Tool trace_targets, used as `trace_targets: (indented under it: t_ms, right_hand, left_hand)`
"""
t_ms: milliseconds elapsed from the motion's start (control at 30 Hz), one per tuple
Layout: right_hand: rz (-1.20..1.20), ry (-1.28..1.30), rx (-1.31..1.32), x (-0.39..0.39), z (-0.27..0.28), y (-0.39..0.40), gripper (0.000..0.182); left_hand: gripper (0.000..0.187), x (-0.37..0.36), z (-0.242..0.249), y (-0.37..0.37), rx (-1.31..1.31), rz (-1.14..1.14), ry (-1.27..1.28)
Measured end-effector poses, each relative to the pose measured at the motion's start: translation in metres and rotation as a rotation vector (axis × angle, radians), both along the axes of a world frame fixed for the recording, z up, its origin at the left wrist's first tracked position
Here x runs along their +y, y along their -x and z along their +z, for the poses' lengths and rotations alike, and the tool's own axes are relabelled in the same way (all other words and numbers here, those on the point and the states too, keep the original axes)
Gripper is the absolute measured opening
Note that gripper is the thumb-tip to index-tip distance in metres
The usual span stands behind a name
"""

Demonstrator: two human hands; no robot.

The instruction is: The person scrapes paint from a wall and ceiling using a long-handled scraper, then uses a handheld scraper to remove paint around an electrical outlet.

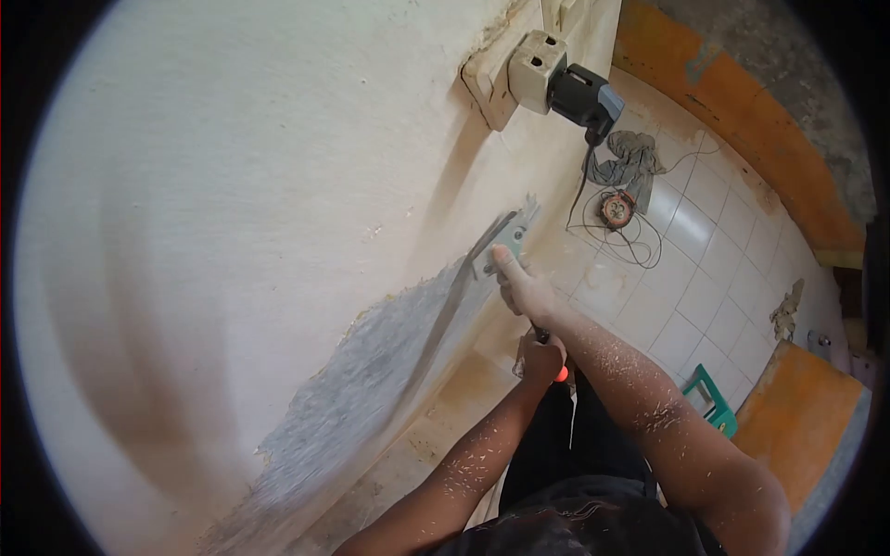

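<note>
The white socket (536,72) juts from the pale wall (232,185), with a black plug (579,94) pushed into it and a dark cord (582,185) hanging from the plug. Below the socket in the view, the scraper (505,239) lies with its wide blade against the wall or very close to it; the blur hides the exact contact. The right hand (528,292), farther below the socket than the blade, is closed around the tool near its head, the thumb lying on the flat plate. The left hand (542,357), farther still from the socket, is closed around the dark handle just behind the right hand; a red-orange end (561,374) shows beside it.

Down and to the left of the socket, a rough grey patch (389,361) with ragged edges spreads across the wall, reaching up to the blade. Pale flakes dot both forearms.

To the right of the socket and lower in the view, a crumpled grey cloth (630,162) lies on the tiled floor (686,287), with a round red object (616,210) just beside it, thin wire looping around that object. Well apart from the socket, toward the lower right, are a green-edged item (712,400) and an orange-brown panel (799,398).
</note>
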State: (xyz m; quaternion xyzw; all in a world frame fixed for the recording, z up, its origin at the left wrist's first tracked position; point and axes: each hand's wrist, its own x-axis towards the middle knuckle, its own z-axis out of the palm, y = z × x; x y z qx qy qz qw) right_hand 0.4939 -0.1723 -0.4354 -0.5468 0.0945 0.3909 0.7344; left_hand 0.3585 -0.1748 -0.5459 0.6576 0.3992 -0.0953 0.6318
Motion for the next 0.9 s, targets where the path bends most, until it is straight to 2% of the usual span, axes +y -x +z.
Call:
trace_targets:
  t_ms: [67,100,133,167,200,267,300,333,400,433,467,533,600,667,700,733,800,833,867,900]
  right_hand:
    - [0.057,-0.027,0.041,-0.009,-0.022,0.004,0.059]
    - [0.154,0.095,0.082,-0.01,-0.045,0.009,0.06]
    - [0.157,0.095,0.067,-0.007,-0.038,0.01,0.06]
    - [0.11,0.094,-0.019,-0.003,-0.033,0.01,0.06]
    - [0.061,0.094,-0.098,0.003,-0.025,0.01,0.061]
    - [0.122,0.011,-0.11,0.005,0.005,0.001,0.06]
    - [0.096,0.011,-0.104,0.006,0.008,0.002,0.06]
    - [0.072,0.012,-0.112,0.006,0.01,0.0,0.059]
    - [0.081,-0.02,-0.023,-0.005,0.001,0.006,0.058]
    - [0.075,-0.029,0.031,-0.009,-0.011,0.01,0.058]
    - [0.071,-0.038,0.08,-0.01,-0.022,0.014,0.058]
    - [0.065,0.031,0.047,-0.011,-0.017,0.021,0.058]
    - [0.048,0.102,0.022,-0.006,-0.007,0.015,0.058]
    - [0.09,-0.057,-0.115,0.007,0.016,0.001,0.058]
    - [0.125,-0.072,-0.116,0.006,0.011,0.0,0.058]
    - [0.129,-0.07,-0.119,0.004,0.009,0.001,0.058]
    - [0.038,-0.02,-0.053,-0.001,0.008,0.009,0.047]
    - [0.054,-0.027,0.002,-0.006,-0.012,0.017,0.048]
    - [0.053,-0.024,-0.005,-0.01,-0.022,0.022,0.048]
    - [0.055,0.013,0.07,-0.012,-0.029,0.025,0.05]
  left_hand:
    - [0.019,-0.003,0.004,0.012,0.031,0.008,0.019]
    - [0.017,-0.006,0.013,0.014,0.097,0.057,0.14]
    - [0.016,-0.009,0.014,0.019,0.158,0.105,0.261]
    - [0.017,-0.01,-0.004,0.024,0.085,0.097,0.148]
    - [0.017,-0.002,-0.001,0.012,0.077,0.093,0.15]
    - [0.015,0.017,0.019,0.003,-0.053,0.052,0.219]
    - [0.015,0.015,0.013,0.005,-0.102,-0.028,-0.024]
    - [0.015,0.011,0.01,0.007,-0.1,-0.025,-0.024]
    - [0.016,0.001,0.011,0.008,-0.057,-0.003,-0.186]
    - [0.019,-0.002,-0.005,0.016,0.038,0.035,-0.049]
    - [0.019,-0.004,-0.017,0.034,0.033,0.035,-0.048]
    - [0.019,-0.008,-0.002,0.037,0.083,0.004,0.129]
    - [0.019,-0.002,0.019,0.016,0.099,0.054,0.128]
    - [0.015,0.014,0.029,-0.002,-0.006,0.077,0.044]
    - [0.01,0.018,0.018,0.002,-0.093,-0.044,-0.045]
    - [0.01,0.014,0.008,0.004,-0.096,-0.04,-0.043]
    - [0.007,-0.005,-0.011,0.023,-0.099,-0.002,-0.307]
    - [0.011,-0.003,-0.057,0.052,0.091,-0.162,-0.085]
    - [0.011,-0.008,-0.042,0.047,0.084,-0.163,-0.082]
    - [0.012,-0.015,-0.01,0.039,0.069,-0.031,0.023]
